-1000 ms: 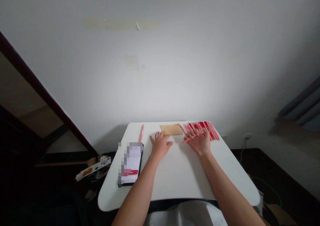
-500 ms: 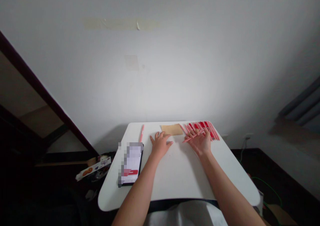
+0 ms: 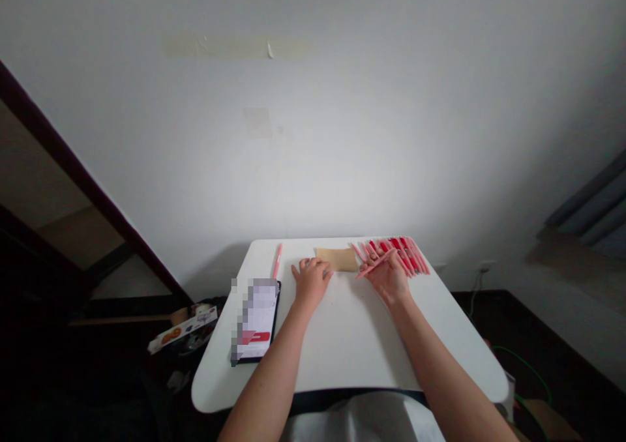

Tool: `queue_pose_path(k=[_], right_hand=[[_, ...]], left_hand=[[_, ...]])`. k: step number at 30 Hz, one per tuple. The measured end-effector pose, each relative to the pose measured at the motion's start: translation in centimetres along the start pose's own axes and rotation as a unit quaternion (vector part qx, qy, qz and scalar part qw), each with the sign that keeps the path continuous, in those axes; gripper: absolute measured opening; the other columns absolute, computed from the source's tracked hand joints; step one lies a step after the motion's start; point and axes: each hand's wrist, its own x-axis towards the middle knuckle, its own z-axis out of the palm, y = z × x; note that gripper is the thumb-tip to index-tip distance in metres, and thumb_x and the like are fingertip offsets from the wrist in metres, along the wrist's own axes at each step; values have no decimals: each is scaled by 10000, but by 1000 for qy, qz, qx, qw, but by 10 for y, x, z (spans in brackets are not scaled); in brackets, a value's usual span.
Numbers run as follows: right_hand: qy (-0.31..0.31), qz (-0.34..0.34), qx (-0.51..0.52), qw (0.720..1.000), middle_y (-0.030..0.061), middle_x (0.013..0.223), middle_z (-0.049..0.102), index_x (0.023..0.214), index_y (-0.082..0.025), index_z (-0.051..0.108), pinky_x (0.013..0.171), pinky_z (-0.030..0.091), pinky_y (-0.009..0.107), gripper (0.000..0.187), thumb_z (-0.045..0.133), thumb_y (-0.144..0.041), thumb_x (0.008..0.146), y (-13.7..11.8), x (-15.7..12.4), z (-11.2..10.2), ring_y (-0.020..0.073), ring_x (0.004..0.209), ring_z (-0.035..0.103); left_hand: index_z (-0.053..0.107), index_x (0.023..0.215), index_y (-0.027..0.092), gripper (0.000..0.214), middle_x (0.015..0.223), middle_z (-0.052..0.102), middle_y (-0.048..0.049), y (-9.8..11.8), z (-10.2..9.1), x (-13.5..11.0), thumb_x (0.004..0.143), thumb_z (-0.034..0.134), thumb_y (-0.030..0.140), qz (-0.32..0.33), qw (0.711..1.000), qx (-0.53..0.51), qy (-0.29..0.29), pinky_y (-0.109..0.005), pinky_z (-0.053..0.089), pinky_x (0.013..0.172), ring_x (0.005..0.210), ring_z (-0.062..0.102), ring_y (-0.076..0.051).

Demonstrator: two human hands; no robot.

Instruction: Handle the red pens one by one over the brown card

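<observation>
My left hand (image 3: 312, 284) rests palm down on the white table with its fingers bent. Its thumb and forefinger are closed at the left edge of a piece of brown paper (image 3: 341, 259). My right hand (image 3: 390, 281) is turned palm up, and a pink pen (image 3: 375, 264) lies slantwise across its curled fingers. Just behind that hand, several pink and red pens (image 3: 405, 254) lie side by side in a row, partly hidden by the fingers. Another pink pen (image 3: 278, 261) lies alone at the far left.
A phone (image 3: 257, 318) with a lit screen lies on the left of the white table (image 3: 357, 351), beside my left forearm. The wall (image 3: 332, 135) stands right behind the table. A long printed box (image 3: 183, 330) is down on the left, and a power socket (image 3: 486, 266) is low on the right.
My left thumb and forefinger have come together at the paper's edge, and the paper has shifted slightly toward me. The pen in my right hand shows more fully as the thumb has moved aside.
</observation>
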Motion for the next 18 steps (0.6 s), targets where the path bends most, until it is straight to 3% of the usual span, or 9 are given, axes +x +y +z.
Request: queue_pose_path(k=[5, 11, 18], right_hand=[[45, -2, -21, 999, -8, 779, 644, 889, -239, 676, 924, 509, 429, 120, 659, -314, 796, 6, 4, -7, 151, 749, 611], [58, -42, -59, 996, 13, 851, 676, 897, -239, 671, 927, 512, 526, 252, 695, -456, 772, 6, 4, -4, 205, 886, 645], [55, -74, -174, 980, 10, 855, 660, 849, -214, 649, 874, 545, 451, 354, 732, -531, 714, 7, 1, 3, 170, 845, 618]], left_hand=[[684, 1082, 381, 293, 1220, 622, -3, -1, 0, 1, 882, 527, 235, -12, 1000, -1, -8, -646, 224, 1082, 1175, 422, -263], [694, 1067, 393, 318, 1191, 625, -12, -1, 0, 2, 885, 510, 209, -24, 1000, -12, -14, -624, 225, 1085, 1149, 428, -255], [700, 1045, 344, 241, 1194, 624, -17, 0, -3, 4, 856, 577, 259, -40, 999, -5, -25, -615, 237, 1082, 1160, 433, -256]])
